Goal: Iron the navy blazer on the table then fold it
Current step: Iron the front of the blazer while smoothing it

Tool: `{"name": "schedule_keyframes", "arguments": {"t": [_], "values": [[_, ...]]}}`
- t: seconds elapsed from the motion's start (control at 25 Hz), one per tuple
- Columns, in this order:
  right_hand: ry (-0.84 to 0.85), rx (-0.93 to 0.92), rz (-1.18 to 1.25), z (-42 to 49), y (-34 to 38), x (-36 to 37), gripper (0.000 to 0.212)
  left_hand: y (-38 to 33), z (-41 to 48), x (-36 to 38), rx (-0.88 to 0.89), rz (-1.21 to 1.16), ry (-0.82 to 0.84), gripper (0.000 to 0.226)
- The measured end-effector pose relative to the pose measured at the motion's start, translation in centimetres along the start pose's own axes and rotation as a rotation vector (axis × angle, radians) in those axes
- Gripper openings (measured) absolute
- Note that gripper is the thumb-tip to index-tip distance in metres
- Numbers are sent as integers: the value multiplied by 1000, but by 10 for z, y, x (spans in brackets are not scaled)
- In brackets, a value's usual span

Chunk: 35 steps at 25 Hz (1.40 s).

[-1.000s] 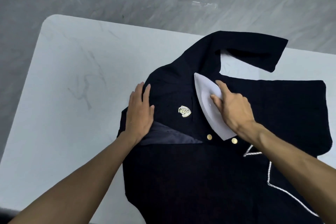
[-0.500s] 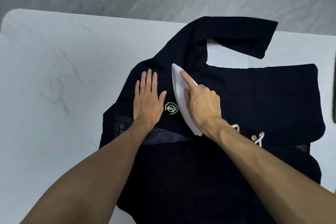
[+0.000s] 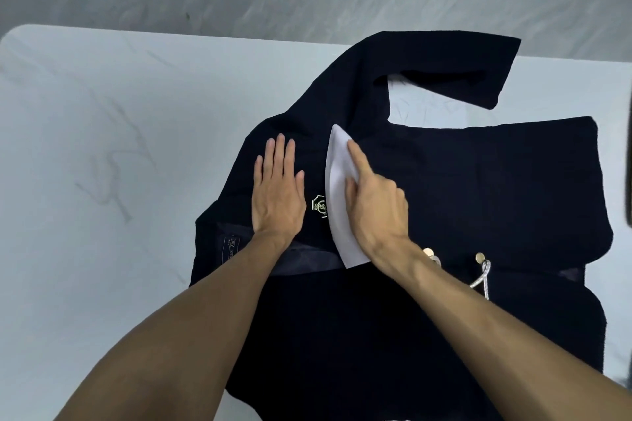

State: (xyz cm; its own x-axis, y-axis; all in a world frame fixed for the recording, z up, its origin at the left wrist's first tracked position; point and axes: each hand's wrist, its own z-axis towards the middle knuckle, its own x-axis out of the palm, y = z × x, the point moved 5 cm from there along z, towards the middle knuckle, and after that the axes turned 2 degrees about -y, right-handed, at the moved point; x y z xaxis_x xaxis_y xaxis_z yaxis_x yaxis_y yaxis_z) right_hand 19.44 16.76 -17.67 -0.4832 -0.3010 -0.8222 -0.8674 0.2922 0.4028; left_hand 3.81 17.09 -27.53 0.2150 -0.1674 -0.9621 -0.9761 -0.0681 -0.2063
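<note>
Navy blazer of dark woven cloth (image 3: 478, 188) lies spread over the right half of the white marble-look table (image 3: 102, 147), with one front edge turned back to show a strip of grey lining. At the left the left hand (image 3: 278, 195) lies flat on the chest, fingers straight and together, pinning the cloth. Just beside it is the gold embroidered crest (image 3: 319, 207). Next, the flat white iron-shaped piece (image 3: 337, 181) (a stand-in iron, I judge) rests on the cloth, gripped by the right hand (image 3: 376, 208) with the index finger stretched along its top. Round gold buttons (image 3: 480, 256) lie further right. Ironing looks partway done and folding has not begun. No container shows.
</note>
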Motion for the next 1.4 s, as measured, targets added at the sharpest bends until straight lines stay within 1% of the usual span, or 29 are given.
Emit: {"name": "schedule_keyframes", "arguments": {"t": [0.12, 0.24, 0.28, 0.32, 0.36, 0.4, 0.48, 0.52, 0.56, 0.6, 0.64, 0.72, 0.8, 0.92, 1.0, 1.08, 1.12, 1.2, 1.24, 1.28, 1.36, 1.4], "values": [[-41, 27, -80, -7, -4, 13, 63, -1, 0, 0, 6, -37, -26, 54], [-58, 85, -105, -8, -19, 6, 61, 0, 0, -1, 18, -77, -65, 53], [-58, 76, -107, -10, -22, 1, 60, 0, 1, -2, 28, -108, -80, 51], [-45, 35, -97, -13, -24, -3, 60, 0, 1, -3, 38, -170, -105, 49], [-11, -37, -79, -17, -22, -7, 59, 1, 1, -5, 34, -288, -132, 47], [43, -128, -65, -25, -19, -10, 58, 5, 0, -10, 1, -467, -159, 46], [183, -327, -140, -41, -8, -8, 54, 28, -3, -20, -159, -822, -223, 53], [235, -416, -230, -48, -3, -3, 52, 43, -4, -25, -221, -888, -246, 57], [266, -489, -323, -53, 2, 4, 51, 55, -6, -31, -233, -873, -249, 59], [283, -544, -399, -57, 7, 12, 52, 64, -7, -37, -189, -807, -230, 58], [294, -580, -448, -61, 11, 20, 52, 69, -10, -41, -107, -719, -180, 56], [295, -607, -486, -63, 17, 33, 51, 69, -13, -39, 73, -531, -45, 47], [269, -601, -485, -62, 13, 40, 51, 68, -15, -29, 179, -343, 19, 43], [223, -569, -510, -66, -9, 34, 53, 67, -13, -22, 211, -183, 23, 47], [258, -514, -498, -69, -29, 21, 53, 65, -13, -21, 212, -111, 15, 47], [286, -446, -488, -73, -50, 5, 51, 59, -16, -26, 196, -66, -26, 44], [274, -390, -434, -74, -59, -5, 51, 53, -18, -30, 150, -84, -53, 43], [152, -217, -192, -69, -70, -28, 52, 36, -20, -37, 58, -156, -112, 42], [76, -115, -47, -61, -74, -38, 53, 21, -19, -38, 64, -186, -132, 42], [9, -53, 65, -48, -72, -44, 54, 5, -17, -36, 100, -209, -138, 42], [-72, -25, 172, -17, -55, -48, 56, -25, -10, -23, 143, -242, -108, 47], [-96, -42, 185, -2, -42, -46, 57, -33, -7, -15, 121, -264, -92, 49]]}}
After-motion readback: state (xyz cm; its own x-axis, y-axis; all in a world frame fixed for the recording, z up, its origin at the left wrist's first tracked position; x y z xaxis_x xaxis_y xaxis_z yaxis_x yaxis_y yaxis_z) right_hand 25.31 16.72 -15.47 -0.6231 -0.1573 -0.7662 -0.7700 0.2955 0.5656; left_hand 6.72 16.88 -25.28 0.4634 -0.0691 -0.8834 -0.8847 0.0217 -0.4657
